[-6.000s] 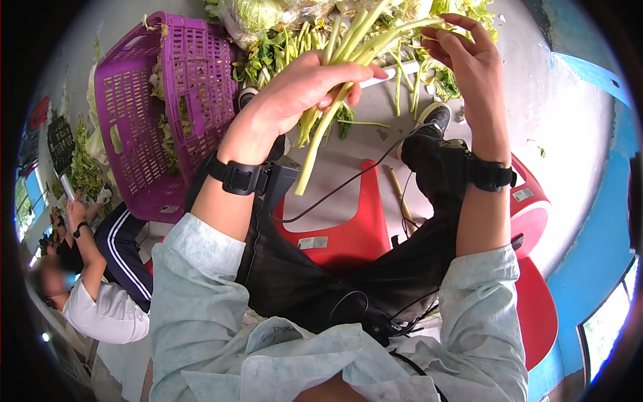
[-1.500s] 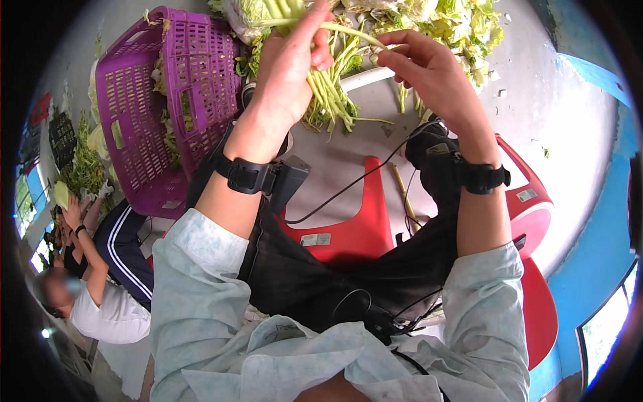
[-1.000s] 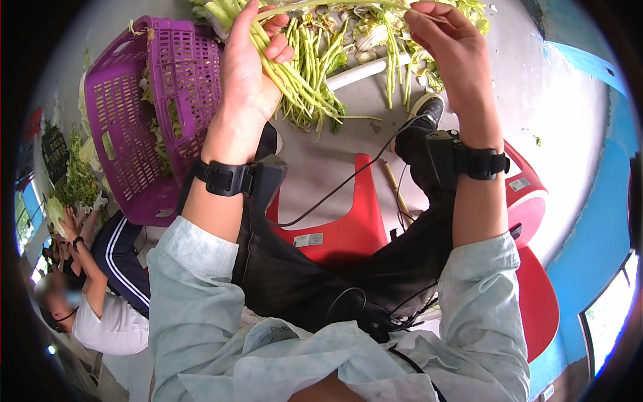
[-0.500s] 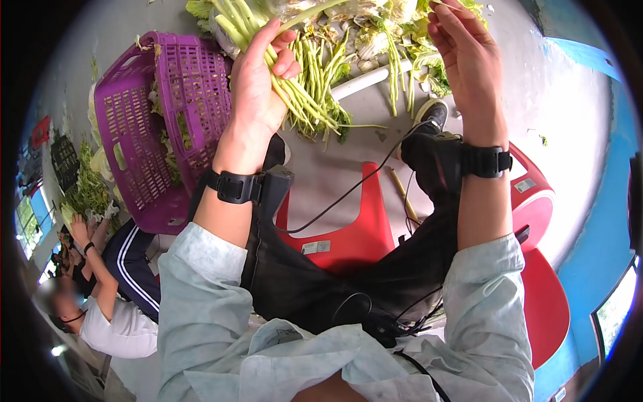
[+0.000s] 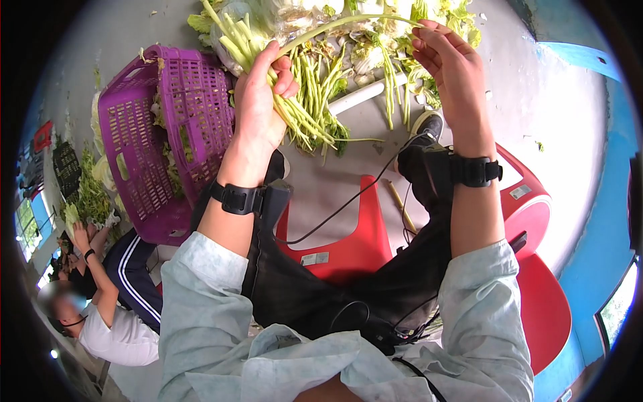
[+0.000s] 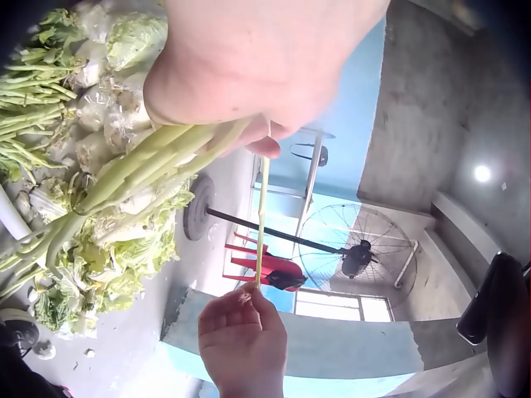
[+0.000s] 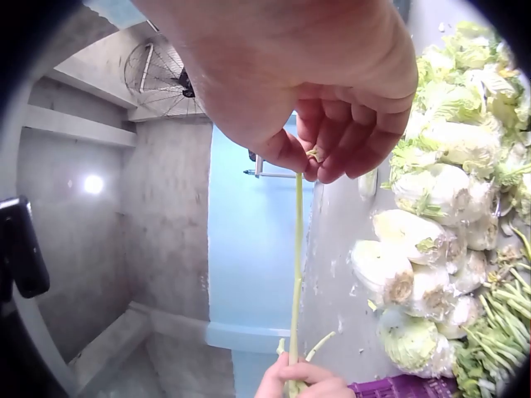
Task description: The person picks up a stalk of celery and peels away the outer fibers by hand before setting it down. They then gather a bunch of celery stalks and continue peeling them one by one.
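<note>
My left hand [image 5: 261,104] grips a bunch of pale green celery stalks [image 5: 236,41], its thumb pointing up along them. One single stalk [image 5: 335,25] bends away from the bunch to the right, and the thumb and fingertips of my right hand [image 5: 457,75] pinch its thin far end. In the right wrist view this stalk [image 7: 298,249] runs straight between the two hands, with a small withered scrap [image 7: 314,154] at the pinching fingers. More loose stalks [image 5: 311,74] lie on the floor beyond my left hand.
A purple plastic basket [image 5: 144,130] lies tipped at the left. Chinese cabbages [image 7: 431,195] and leafy trimmings are piled ahead, near a white pipe [image 5: 368,94]. Red stools [image 5: 341,251] stand between and beside my legs. A cable [image 5: 335,201] crosses my lap. Another person [image 5: 120,328] sits at the left.
Over six seconds my left hand has turned thumb-up and shifted left with the celery. In the last half second my right hand has come down slightly and pinches the single stalk's end.
</note>
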`<state>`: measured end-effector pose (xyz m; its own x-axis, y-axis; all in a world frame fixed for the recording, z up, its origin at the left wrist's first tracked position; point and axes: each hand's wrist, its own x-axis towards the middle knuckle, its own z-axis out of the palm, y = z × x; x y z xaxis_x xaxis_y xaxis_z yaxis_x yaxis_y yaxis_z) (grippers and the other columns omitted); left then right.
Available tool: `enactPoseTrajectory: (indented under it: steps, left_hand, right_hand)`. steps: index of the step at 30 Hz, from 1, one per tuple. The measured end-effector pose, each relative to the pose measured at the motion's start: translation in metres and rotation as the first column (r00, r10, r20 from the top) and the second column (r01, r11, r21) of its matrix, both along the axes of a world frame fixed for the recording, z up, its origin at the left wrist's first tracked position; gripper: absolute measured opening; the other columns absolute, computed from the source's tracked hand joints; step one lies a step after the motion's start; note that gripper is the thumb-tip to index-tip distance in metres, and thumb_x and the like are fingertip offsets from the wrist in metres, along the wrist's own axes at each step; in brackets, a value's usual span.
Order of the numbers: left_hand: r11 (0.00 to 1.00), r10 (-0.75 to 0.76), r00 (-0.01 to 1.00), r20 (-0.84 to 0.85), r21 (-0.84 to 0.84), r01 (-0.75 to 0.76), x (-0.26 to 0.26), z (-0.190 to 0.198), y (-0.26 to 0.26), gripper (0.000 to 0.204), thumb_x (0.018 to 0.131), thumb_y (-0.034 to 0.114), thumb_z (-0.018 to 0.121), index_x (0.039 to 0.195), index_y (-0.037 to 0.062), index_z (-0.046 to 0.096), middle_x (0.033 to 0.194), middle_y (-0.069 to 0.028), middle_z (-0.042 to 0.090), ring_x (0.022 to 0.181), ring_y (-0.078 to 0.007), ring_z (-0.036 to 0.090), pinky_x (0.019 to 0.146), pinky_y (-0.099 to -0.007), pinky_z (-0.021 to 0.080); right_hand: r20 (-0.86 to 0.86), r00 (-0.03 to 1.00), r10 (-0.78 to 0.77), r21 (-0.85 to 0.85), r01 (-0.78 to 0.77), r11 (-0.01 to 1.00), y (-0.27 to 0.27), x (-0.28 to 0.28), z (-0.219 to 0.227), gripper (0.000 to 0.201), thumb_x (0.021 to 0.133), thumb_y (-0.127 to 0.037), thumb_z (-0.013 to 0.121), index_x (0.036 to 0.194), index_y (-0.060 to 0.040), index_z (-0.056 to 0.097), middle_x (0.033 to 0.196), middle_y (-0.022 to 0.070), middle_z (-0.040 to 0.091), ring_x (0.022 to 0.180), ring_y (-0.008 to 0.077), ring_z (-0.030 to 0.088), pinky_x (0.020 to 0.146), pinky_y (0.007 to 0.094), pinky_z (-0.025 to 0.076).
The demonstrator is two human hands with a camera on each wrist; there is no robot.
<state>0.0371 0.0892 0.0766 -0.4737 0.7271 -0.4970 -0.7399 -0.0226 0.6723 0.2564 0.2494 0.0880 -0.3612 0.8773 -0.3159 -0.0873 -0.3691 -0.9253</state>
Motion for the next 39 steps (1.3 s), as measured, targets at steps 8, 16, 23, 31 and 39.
enactPoseTrajectory:
  steps: [8,16,23,31,39]
  left_hand:
    - [0.993,0.070,0.997,-0.046,-0.096,-0.074,0.003,0.007,0.003,0.021,0.097,0.020,0.069,0.094,0.0018,0.059,0.082,-0.0015,0.054,0.052,-0.0047,0.037,0.051,-0.0220,0.032]
    - [0.994,0.040,0.999,-0.017,-0.099,-0.042,0.001,0.006,0.001,0.022,0.095,0.019,0.070,0.092,0.0003,0.058,0.078,-0.0001,0.048,0.051,-0.0046,0.035,0.050,-0.0212,0.031]
    - [0.998,0.031,0.999,0.038,-0.063,-0.029,-0.005,-0.009,-0.004,0.018,0.093,0.015,0.071,0.099,0.0022,0.061,0.092,-0.0053,0.060,0.055,-0.0044,0.040,0.050,-0.0218,0.035]
    - [0.934,-0.350,0.934,-0.077,-0.103,0.342,0.022,0.008,-0.001,0.020,0.098,0.023,0.070,0.105,0.0054,0.062,0.096,-0.0046,0.067,0.055,-0.0009,0.040,0.051,-0.0192,0.034]
    - [0.827,-0.544,0.830,-0.121,-0.248,0.505,0.037,0.013,-0.001,0.029,0.100,0.029,0.067,0.113,0.0037,0.063,0.101,-0.0053,0.069,0.058,-0.0018,0.042,0.053,-0.0198,0.035]
  right_hand:
    - [0.035,0.998,0.057,0.021,-0.058,0.998,-0.004,-0.004,0.001,0.025,0.099,-0.010,0.064,0.121,0.0003,0.065,0.115,0.0099,0.068,0.102,0.0158,0.066,0.098,0.0305,0.054]
    - [-0.148,0.989,-0.018,-0.099,0.004,0.995,0.000,-0.001,0.004,0.026,0.100,-0.009,0.057,0.122,0.0032,0.065,0.111,0.0129,0.069,0.101,0.0173,0.068,0.097,0.0302,0.056]
    - [-0.252,0.967,-0.044,-0.159,0.003,0.987,0.004,0.002,0.003,0.031,0.101,-0.008,0.053,0.127,0.0073,0.060,0.112,0.0153,0.067,0.103,0.0207,0.068,0.097,0.0313,0.056]
    - [-0.446,0.889,-0.103,-0.482,-0.142,0.864,0.002,0.000,-0.012,0.026,0.104,-0.017,0.053,0.120,0.0038,0.059,0.111,0.0134,0.070,0.105,0.0243,0.068,0.097,0.0347,0.054]
    - [0.136,0.896,0.423,-0.219,-0.389,0.895,-0.035,-0.022,0.020,0.036,0.104,-0.033,0.059,0.129,-0.0078,0.069,0.109,0.0009,0.073,0.099,0.0095,0.063,0.086,0.0241,0.048]
